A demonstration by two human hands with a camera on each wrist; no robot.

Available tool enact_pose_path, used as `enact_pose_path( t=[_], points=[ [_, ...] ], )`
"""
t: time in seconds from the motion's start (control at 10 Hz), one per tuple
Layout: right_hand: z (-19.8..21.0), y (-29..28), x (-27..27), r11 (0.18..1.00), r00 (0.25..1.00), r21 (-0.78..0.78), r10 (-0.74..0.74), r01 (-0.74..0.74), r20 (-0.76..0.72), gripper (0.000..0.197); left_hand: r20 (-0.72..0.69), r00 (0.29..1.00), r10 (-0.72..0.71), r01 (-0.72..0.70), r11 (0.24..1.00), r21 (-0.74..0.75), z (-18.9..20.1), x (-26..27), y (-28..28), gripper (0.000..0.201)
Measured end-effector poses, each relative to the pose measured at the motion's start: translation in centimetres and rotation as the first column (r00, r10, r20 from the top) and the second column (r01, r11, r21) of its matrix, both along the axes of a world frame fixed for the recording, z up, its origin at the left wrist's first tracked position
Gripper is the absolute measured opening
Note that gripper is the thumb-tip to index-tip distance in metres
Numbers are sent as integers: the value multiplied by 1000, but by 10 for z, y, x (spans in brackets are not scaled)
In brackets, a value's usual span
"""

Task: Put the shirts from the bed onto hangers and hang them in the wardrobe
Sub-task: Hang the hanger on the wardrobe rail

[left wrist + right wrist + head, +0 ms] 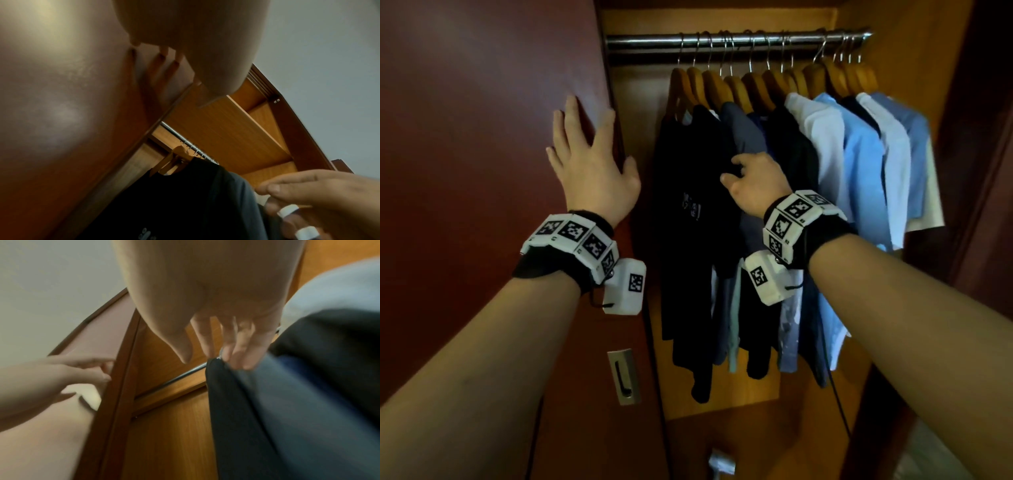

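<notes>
Fingers (571,116) of left hand (592,164) spread wide and straight, flat against wardrobe door (482,137), thumb close to door's right edge. Holding nothing. Seen from left wrist view, same fingertips (162,55) pressed on glossy door panel just short of its edge.

Right hand (755,181) among hanging shirts (774,171), fingers bent onto dark grey shirt (743,137). From right wrist view, fingers (238,344) nearly straight, tips touching upper fold of dark cloth; thumb apart from it. Pinch or plain touch: cannot tell, picture blurred.

Shirts all on wooden hangers (774,82) along metal rail (739,39): black and dark ones to left, white and light blue ones packed close to right, last of these near wardrobe's right side wall. Black shirt (688,205) with small pale print hangs leftmost, beside right hand.

Open room: clear gap between black shirt and door edge, rail bare there up to wardrobe's left wall. Space below shirt hems down to wardrobe floor. Metal recessed handle (624,377) low on door, near its edge, well below left hand. Small pale object (720,462) on floor at bottom, unclear.
</notes>
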State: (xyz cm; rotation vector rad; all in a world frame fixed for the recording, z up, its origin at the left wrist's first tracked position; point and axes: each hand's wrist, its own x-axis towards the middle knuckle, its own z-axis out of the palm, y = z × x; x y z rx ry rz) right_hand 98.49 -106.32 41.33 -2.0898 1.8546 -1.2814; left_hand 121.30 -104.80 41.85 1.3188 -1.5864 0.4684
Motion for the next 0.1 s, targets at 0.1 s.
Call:
enact_pose_path(
  t=[0.1],
  points=[
    [0, 29, -12, 998, 1000, -55, -14, 14, -3, 29, -10, 998, -55, 55, 998, 30, 5, -10, 17, 47]
  ],
)
